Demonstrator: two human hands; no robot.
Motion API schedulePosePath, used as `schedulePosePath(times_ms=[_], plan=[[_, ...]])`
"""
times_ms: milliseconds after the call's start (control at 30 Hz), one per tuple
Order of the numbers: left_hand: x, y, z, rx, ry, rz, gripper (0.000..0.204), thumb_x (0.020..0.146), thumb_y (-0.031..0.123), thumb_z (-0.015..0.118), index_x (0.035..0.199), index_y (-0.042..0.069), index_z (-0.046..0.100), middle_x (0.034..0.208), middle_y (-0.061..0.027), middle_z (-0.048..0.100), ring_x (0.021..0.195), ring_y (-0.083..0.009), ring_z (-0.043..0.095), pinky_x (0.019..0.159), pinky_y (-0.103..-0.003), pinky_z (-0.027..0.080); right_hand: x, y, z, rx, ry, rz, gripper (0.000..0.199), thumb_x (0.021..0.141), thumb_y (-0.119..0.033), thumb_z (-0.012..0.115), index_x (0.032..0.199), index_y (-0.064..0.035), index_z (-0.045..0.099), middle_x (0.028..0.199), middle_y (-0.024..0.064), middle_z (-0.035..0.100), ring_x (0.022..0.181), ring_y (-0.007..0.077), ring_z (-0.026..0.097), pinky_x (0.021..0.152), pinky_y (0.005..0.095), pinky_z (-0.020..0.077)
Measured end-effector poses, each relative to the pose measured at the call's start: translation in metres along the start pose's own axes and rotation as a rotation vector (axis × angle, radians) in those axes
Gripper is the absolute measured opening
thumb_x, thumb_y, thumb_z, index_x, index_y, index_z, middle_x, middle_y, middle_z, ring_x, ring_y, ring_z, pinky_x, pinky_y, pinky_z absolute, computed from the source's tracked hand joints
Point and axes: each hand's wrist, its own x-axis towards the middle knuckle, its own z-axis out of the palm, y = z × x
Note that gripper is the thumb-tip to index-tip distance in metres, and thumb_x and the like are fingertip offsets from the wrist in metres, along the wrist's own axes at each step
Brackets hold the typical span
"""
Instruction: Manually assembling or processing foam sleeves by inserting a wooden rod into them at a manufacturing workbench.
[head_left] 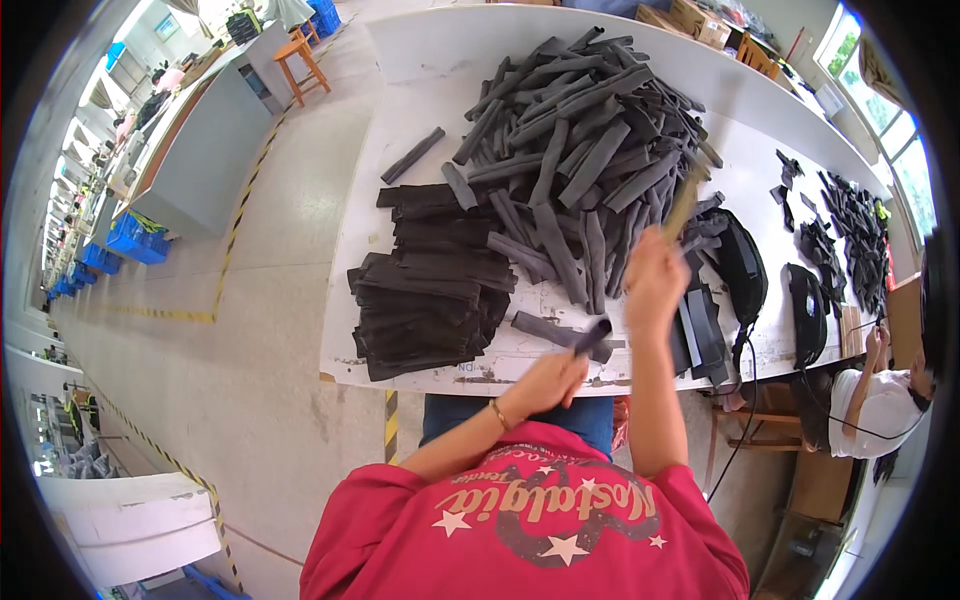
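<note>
Right now I am watching the left hand (548,382) closing its fingers around one end of a dark grey tubular fabric sleeve (590,337), which is sticking out just past the fingertips over the near edge of the long white worktable (400,120). The right hand (655,280) is raised above it, fingers wrapped tight around a slim tan wooden stick (686,200) that is pointing up and away from the knuckles. Beyond the fingers a flat grey strip (548,327) is lying on the table, with a neat stack of folded black pieces (430,290) to the left and a loose heap of grey sleeves (590,130) farther off. I judge the sleeve could be slipping from the grasp, since only its end is pinched, and the stick could be snagging the heap.
</note>
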Motion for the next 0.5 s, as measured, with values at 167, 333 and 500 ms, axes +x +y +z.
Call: schedulePosePath(times_ms=[167, 333, 500], plan=[[-0.024, -0.037, 0.005, -0.372, 0.107, -0.181, 0.037, 0.098, 0.028, 0.04, 0.072, 0.004, 0.052, 0.054, -0.0023, 0.052, 0.044, -0.0112, 0.051, 0.046, -0.027, 0.042, 0.045, -0.036, -0.025, 0.141, -0.119, -0.012, 0.025, 0.095, -0.026, 0.056, 0.08, -0.0057, 0.056, 0.056, -0.0073, 0.036, 0.044, 0.0009, 0.028, 0.038, 0.0207, 0.0187], [0.0, -0.001, -0.02, -0.246, 0.258, -0.001, 0.031, 0.098, 0.023, 0.042, 0.076, 0.003, 0.049, 0.05, -0.0008, 0.046, 0.04, -0.0078, 0.046, 0.037, -0.024, 0.035, -0.037, 0.019, -0.045, -0.183, -0.46, 0.178, 0.02, 0.089, -0.023, 0.064, 0.087, -0.0035, 0.062, 0.062, -0.0074, 0.047, 0.05, 0.0007, 0.037, 0.044, 0.0191, 0.0266], [-0.003, -0.005, -0.008, -0.246, 0.195, -0.025, 0.03, 0.099, 0.022, 0.04, 0.076, 0.004, 0.048, 0.051, -0.0016, 0.047, 0.04, -0.0088, 0.046, 0.038, -0.024, 0.036, -0.063, 0.044, -0.026, -0.233, -0.393, 0.207, 0.014, 0.089, -0.018, 0.064, 0.086, -0.0053, 0.06, 0.059, -0.0076, 0.044, 0.049, 0.0012, 0.037, 0.044, 0.0194, 0.0263]])
